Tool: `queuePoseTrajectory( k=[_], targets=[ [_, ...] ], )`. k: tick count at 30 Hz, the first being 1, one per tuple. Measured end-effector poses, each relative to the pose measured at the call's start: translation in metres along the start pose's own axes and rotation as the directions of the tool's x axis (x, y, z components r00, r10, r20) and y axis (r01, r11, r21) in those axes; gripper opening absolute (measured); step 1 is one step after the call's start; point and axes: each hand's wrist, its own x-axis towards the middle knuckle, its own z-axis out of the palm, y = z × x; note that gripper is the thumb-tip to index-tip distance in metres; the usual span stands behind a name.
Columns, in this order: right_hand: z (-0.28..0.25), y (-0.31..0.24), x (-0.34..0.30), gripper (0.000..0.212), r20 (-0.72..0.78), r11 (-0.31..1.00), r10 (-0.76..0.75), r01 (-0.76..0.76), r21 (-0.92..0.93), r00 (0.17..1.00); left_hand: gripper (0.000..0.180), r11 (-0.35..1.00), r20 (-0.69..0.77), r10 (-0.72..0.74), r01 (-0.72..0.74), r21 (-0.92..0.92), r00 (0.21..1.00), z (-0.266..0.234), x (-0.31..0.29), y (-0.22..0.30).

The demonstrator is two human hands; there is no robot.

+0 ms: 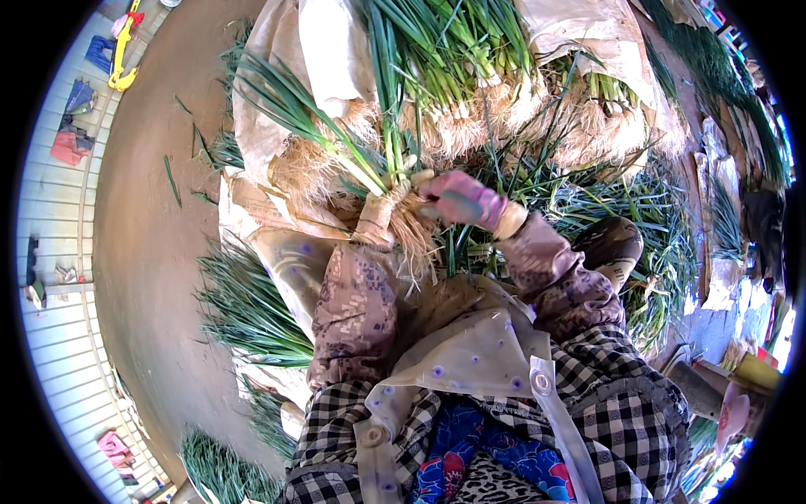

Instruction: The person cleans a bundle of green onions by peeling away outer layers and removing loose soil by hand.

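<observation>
Several green onions [365, 172] with long green leaves and pale stems are gripped in my left hand [382, 206], in front of my lap. Their tan roots [411, 231] hang down toward my apron. Close beside the stem bases and roots is my right hand [464, 200], in a pink and grey glove. Its fingers are curled and a little blurred; what they pinch, if anything, is hidden. Ahead of both hands lies a large pile of green onions [457, 59], roots toward me, partly covered by pale sacking [285, 50].
Loose green leaves [537, 181] are heaped beyond and right of my hands, near a camouflage shoe [611, 248]. More green onions [256, 298] lie to my left. A clear spotted apron [457, 357] covers my lap. A yellow hook-like tool [124, 63] hangs at far left.
</observation>
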Motion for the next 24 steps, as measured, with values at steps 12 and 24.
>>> queuePoseTrajectory(
  k=[12, 24],
  targets=[
    [-0.027, -0.018, 0.082, 0.026, -0.542, 0.984, 0.176, -0.159, 0.078, 0.822, 0.027, 0.979, -0.178, 0.203, -0.194, 0.066, 0.963, -0.001, -0.012, -0.064],
    [0.0, -0.03, -0.039, 0.007, -0.456, 0.859, 0.177, 0.09, 0.505, 0.872, 0.033, 0.973, -0.304, 0.073, -0.135, -0.187, 0.95, -0.009, 0.011, -0.045]
  ],
)
